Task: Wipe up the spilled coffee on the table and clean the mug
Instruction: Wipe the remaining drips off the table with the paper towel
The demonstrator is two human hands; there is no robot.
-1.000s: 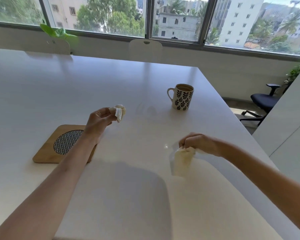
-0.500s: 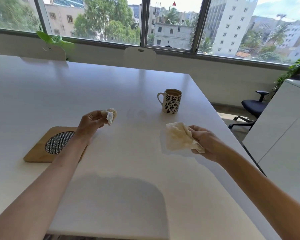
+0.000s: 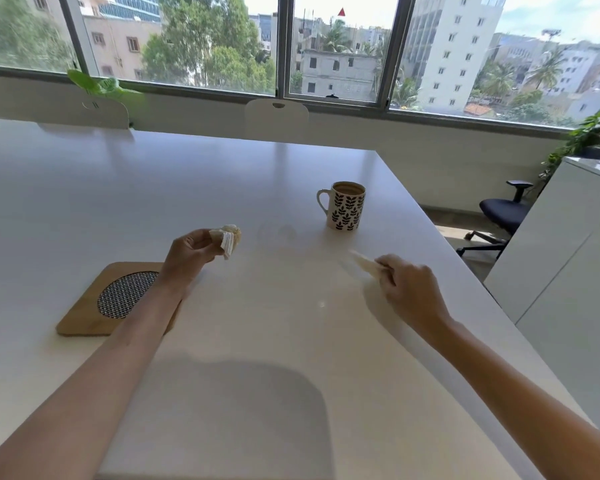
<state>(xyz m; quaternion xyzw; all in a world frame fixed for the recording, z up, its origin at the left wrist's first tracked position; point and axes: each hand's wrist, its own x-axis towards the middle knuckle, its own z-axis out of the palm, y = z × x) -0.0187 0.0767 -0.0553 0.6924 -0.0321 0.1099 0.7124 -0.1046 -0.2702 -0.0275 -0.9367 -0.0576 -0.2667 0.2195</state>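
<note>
Right hand grips a tissue; the full mug, just beyond its fingers, could tip if swiped.

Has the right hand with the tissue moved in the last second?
Yes. The right hand has carried its tissue away from the near edge, toward the mug.

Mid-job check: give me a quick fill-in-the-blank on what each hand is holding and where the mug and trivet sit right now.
1. The left hand holds a crumpled ____ above the table.
2. The mug stands ____ on the table, touched by neither hand.
3. The right hand holds a cloth nearer to the mug than to the ____.
4. The wooden trivet lies partly under the ____ forearm.

Missing words: tissue; upright; trivet; left
</note>
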